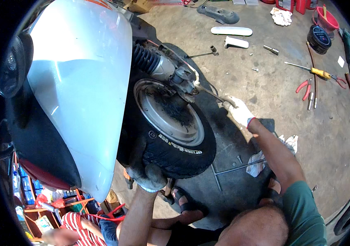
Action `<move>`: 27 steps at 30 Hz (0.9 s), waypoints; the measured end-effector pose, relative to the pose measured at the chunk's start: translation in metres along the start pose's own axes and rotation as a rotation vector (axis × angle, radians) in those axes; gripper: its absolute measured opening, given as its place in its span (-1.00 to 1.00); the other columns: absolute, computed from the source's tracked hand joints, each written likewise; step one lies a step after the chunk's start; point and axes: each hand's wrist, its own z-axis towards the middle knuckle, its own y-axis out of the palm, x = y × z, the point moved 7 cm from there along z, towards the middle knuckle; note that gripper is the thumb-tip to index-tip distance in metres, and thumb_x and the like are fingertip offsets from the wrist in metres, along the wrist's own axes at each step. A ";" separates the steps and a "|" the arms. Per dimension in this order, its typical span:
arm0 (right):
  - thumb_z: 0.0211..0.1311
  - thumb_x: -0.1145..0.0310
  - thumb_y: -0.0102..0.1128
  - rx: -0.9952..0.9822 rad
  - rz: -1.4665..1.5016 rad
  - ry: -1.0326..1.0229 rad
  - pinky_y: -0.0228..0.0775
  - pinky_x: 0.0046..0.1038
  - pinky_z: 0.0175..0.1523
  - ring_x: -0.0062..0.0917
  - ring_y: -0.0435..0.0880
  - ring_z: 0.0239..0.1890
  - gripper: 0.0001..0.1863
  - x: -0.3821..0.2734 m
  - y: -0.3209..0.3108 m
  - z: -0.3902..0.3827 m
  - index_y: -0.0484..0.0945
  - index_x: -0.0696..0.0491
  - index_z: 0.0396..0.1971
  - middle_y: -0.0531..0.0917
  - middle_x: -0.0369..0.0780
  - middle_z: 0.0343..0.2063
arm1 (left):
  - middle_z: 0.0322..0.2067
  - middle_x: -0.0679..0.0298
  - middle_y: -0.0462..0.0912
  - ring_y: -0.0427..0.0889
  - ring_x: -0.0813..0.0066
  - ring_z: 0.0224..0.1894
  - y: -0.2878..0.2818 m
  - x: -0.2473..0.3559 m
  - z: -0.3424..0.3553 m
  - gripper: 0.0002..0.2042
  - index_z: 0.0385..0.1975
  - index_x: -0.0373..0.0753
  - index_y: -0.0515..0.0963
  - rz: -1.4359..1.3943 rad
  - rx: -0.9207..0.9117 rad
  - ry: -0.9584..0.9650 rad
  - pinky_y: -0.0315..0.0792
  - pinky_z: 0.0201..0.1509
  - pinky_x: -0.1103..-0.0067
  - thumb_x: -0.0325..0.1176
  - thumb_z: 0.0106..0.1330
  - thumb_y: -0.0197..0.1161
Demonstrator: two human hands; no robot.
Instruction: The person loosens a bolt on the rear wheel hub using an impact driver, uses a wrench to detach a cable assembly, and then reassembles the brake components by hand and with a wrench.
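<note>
Gripping: right hand wrapped round metal rod | rod axis: far-left to near-right | wheel: left of right hand, far-right of left hand | left hand: at near-left edge of tyre, finger closure cannot tell | nearer rod: right hand

The location is a vehicle repair workshop. Indicators: a motor scooter with an exposed wheel; loose white trim pieces on a stained concrete floor; hand tools laid across that floor, including a yellow-handled screwdriver, red-handled pliers and a T-handle wrench; a red bucket beside a round black tub; a tyre at lower right; stocked shelves at lower left
</note>
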 end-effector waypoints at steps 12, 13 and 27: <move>0.31 0.19 0.01 0.024 -0.043 -0.010 0.34 -0.33 0.07 -0.19 0.54 -0.02 -0.62 -0.010 -0.003 -0.004 0.53 0.13 -0.03 0.59 0.00 -0.16 | 0.08 -0.02 0.42 0.38 0.10 0.15 -0.001 -0.009 -0.004 -0.49 0.09 -0.45 0.37 0.084 -0.025 -0.007 0.16 0.30 0.32 -0.10 0.33 -0.03; 0.31 0.19 0.01 0.017 -0.041 -0.022 0.34 -0.33 0.07 -0.19 0.54 -0.02 -0.62 -0.010 -0.003 -0.004 0.52 0.12 -0.03 0.59 0.00 -0.17 | 0.08 -0.03 0.42 0.37 0.09 0.15 0.000 -0.007 -0.003 -0.48 0.09 -0.45 0.37 0.072 -0.029 -0.005 0.15 0.30 0.32 -0.10 0.33 -0.04; 0.31 0.11 -0.01 -0.077 0.134 0.160 0.42 -0.40 -0.10 -0.38 0.61 -0.27 -0.58 0.015 -0.001 -0.012 0.54 0.18 -0.12 0.64 -0.08 -0.32 | -0.08 -0.09 0.56 0.52 0.04 0.03 -0.009 0.027 0.036 -0.62 -0.10 -0.42 0.55 0.089 -0.163 0.043 0.32 0.19 0.32 -0.22 0.29 0.02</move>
